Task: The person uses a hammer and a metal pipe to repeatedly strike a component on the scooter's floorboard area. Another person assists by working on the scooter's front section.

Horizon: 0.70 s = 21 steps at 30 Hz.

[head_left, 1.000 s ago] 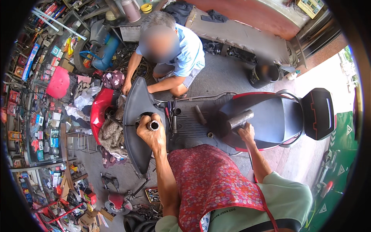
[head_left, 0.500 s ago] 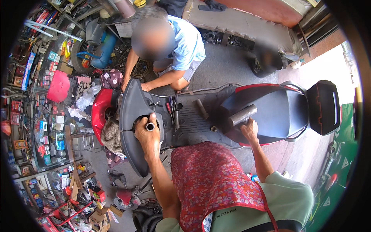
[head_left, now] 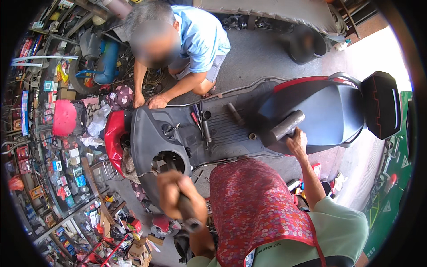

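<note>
Left hand (head_left: 169, 191) has drawn back, grip closed on a metal tube (head_left: 187, 210) slanting down-right, open end lowest. The right hand (head_left: 298, 143) clasps a hammer (head_left: 288, 125), head angled up-right.

Black bucket (head_left: 297, 55) sits near grey bench (head_left: 271, 11). Blue tank (head_left: 107, 64) is upper left, pinkish-red panel (head_left: 65, 117) below it.

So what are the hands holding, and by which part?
The left hand grips a metal tube around its middle; the right hand holds a hammer just below its cylindrical head.
</note>
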Available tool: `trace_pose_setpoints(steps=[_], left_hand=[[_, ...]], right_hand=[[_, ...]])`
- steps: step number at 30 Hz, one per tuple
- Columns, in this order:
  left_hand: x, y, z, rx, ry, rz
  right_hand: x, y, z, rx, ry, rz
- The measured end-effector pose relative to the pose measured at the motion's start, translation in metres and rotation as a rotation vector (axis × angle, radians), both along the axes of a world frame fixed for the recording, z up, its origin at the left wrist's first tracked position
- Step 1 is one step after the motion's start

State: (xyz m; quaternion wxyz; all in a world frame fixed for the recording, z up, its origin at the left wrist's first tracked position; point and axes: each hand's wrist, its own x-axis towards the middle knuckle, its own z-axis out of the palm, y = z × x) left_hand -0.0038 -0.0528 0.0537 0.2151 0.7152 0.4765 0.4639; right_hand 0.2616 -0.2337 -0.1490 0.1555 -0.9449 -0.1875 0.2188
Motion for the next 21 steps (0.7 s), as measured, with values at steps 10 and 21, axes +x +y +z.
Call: trace_pose_setpoints(steps=[10,21], left_hand=[[0.003,0.018,-0.043,0.216,-0.281,-0.134],[-0.027,0.036,-0.081,-0.32,0.192,0.227]], right_hand=[[0.0,-0.001,-0.001,0.013,0.014,-0.013],[0.001,-0.004,-0.001,0.038,-0.014,-0.01]])
